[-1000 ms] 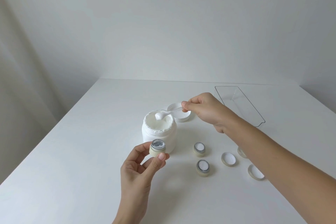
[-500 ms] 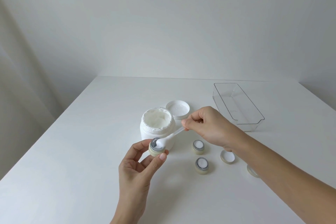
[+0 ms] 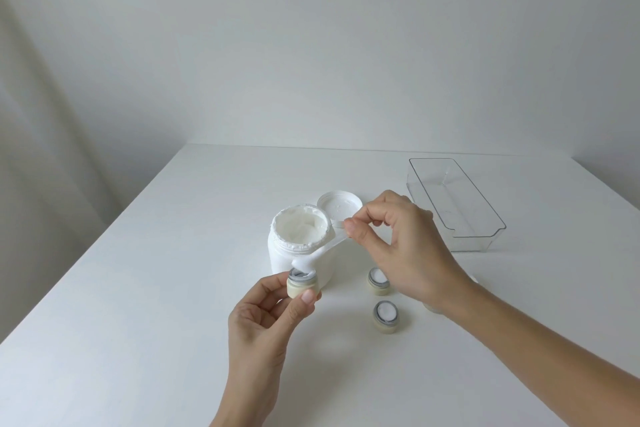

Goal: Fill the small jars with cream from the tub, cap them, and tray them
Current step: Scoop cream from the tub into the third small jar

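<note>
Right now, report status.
Left hand holds small jar. Right hand tips cream-loaded spatula over it. Tray empty. Nothing blocking.

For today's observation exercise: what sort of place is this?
Probably a home or studio tabletop set up for decanting cream: a bare white table against a plain wall, an open tub, small jars and a clear tray.

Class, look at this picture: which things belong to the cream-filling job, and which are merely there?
Belonging: cream tub, spatula, held jar, two filled jars, clear tray, both hands.
Merely there: tub lid, white table.
</note>
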